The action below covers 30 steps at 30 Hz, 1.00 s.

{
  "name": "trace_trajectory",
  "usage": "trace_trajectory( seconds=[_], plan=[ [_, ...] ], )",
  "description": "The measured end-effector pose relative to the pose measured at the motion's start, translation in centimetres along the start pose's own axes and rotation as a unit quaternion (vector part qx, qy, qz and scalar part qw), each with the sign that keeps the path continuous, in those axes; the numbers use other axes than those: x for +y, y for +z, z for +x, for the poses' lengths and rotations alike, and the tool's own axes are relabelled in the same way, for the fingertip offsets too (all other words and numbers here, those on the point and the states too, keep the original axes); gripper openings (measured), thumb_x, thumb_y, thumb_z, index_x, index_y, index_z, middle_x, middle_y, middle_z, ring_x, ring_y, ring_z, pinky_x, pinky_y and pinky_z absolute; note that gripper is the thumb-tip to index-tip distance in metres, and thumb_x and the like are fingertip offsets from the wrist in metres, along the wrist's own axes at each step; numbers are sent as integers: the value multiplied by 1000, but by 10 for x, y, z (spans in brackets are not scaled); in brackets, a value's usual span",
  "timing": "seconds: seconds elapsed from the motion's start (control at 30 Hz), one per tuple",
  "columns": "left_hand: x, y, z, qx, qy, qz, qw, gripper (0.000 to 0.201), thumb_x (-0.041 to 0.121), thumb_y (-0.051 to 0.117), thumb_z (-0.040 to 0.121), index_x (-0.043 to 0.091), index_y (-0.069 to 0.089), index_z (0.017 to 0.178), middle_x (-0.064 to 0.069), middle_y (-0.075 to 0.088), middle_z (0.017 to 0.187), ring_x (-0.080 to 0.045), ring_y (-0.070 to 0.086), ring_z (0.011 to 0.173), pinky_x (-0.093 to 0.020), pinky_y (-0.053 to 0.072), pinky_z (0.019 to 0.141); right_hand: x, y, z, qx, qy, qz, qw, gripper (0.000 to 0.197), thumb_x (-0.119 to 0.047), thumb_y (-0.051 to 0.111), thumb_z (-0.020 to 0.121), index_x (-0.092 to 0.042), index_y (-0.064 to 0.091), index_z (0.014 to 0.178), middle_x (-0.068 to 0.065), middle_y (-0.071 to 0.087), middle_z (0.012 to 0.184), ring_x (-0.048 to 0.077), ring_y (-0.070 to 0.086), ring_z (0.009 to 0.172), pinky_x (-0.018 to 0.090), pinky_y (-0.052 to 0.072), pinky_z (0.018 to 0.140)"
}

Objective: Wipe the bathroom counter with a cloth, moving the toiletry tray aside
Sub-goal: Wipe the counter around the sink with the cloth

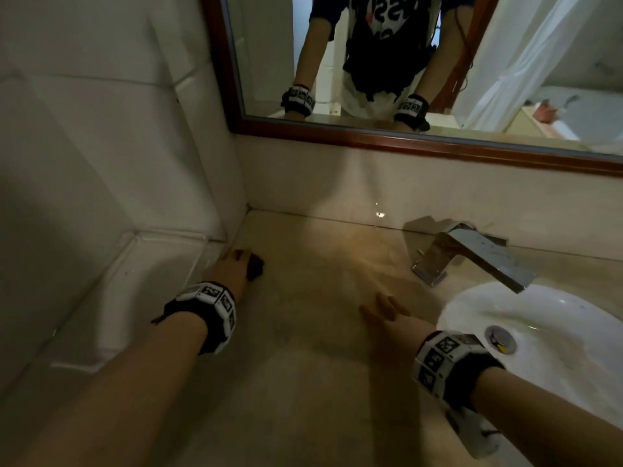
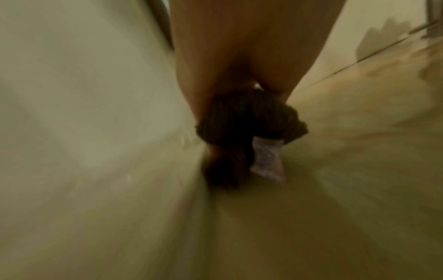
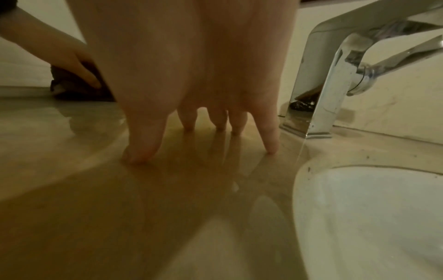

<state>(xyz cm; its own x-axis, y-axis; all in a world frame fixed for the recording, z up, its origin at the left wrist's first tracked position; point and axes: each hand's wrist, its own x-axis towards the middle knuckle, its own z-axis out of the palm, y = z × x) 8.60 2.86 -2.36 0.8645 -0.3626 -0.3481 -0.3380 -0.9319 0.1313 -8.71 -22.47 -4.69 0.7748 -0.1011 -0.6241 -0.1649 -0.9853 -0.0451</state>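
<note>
Pressed down on a bunched dark cloth (image 1: 255, 265), the person's left hand (image 1: 232, 269) works the far left corner of the beige counter (image 1: 303, 348), where the counter edge meets the tiled side wall (image 1: 101, 163). From the left wrist view the cloth (image 2: 249, 121) sits wadded under the fingers, with a pale patch of it showing beneath; the blur hides whether the fingers curl round it or only bear down on it. The right wrist view shows the left hand (image 3: 79, 66) with fingers sloping straight down onto the dark cloth (image 3: 72, 89), touching the counter just beside the wall.

Open stone lies between the two hands, running back to the low backsplash (image 1: 337, 183) under the wood-framed mirror (image 1: 387, 138), which reflects the person's forearms and wrist bands.

Further right, the right hand (image 1: 387, 315) rests flat on the counter, fingers (image 3: 269, 136) spread and straight, tips touching the glossy surface and holding nothing. Just beside it stands the chrome faucet (image 1: 472, 254), its spout reaching over the white basin (image 1: 556, 318) set into the counter's right side. A drain fitting (image 1: 500, 338) sits in the bowl. No toiletry tray appears in any view.
</note>
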Motion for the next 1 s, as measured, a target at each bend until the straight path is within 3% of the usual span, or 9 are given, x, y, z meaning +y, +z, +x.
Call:
trace_trajectory(
  seconds=[0.07,0.23,0.43,0.53,0.67,0.73,0.8,0.9,1.0],
  plan=[
    [3,19,-7,2,-22,29,999,56,17,32,100,11,10,151,-17,14,157,-33,28,140,-39,28,115,0,3,-3,3,-5,-3,1000,83,-51,53,87,-43,-5,147,2,-24,157,28,-12,146,51,13,118],
    [36,27,-23,-6,9,73,997,52,15,33,98,10,21,147,-19,22,152,-36,43,128,-42,40,104,0,-2,-1,15,-5,-7,1000,85,-52,57,85,-41,0,147,2,-18,158,26,-9,147,48,20,118],
    [112,45,-77,-28,129,129,983,46,13,37,96,10,29,142,-19,35,142,-37,55,115,-42,47,91,-2,-5,-4,16,-2,-14,1000,84,-50,56,86,-41,0,148,3,-16,159,26,-7,147,44,18,118],
    [127,48,-87,-33,175,97,979,45,19,45,94,17,38,138,-16,50,133,-37,55,115,-41,47,91,-6,-8,-7,18,9,-21,1000,85,-51,56,86,-39,-1,149,5,-15,159,27,-5,147,43,16,117],
    [85,19,-70,78,110,-48,990,33,22,42,98,18,48,131,-11,59,126,-32,58,111,-33,46,86,-8,-11,-11,12,8,-20,1000,85,-49,57,87,-39,0,149,4,-15,159,27,-5,148,43,16,118],
    [44,9,-59,101,60,-62,991,32,23,41,99,18,50,129,-12,57,128,-32,60,108,-32,48,85,-8,-12,-13,11,10,-25,1000,84,-48,57,87,-38,0,149,3,-15,159,26,-5,148,42,17,118],
    [4,12,-54,52,7,-28,998,37,24,39,99,20,45,136,-14,49,138,-33,58,112,-37,49,93,-8,-13,-14,10,11,-32,999,84,-48,56,88,-38,0,149,4,-15,159,26,-5,148,42,17,117],
    [-19,28,-52,-20,-23,24,999,52,22,36,98,18,23,148,-14,26,153,-35,47,126,-40,42,104,-7,-12,-14,9,8,-30,999,84,-49,56,87,-38,0,149,4,-16,159,26,-5,148,42,16,118],
    [0,34,-59,-16,-20,58,998,51,19,34,98,17,23,148,-15,30,151,-36,49,121,-38,44,97,-5,-10,-13,17,2,-28,999,85,-50,56,86,-38,0,149,4,-16,159,25,-4,148,42,16,119]
  ],
)
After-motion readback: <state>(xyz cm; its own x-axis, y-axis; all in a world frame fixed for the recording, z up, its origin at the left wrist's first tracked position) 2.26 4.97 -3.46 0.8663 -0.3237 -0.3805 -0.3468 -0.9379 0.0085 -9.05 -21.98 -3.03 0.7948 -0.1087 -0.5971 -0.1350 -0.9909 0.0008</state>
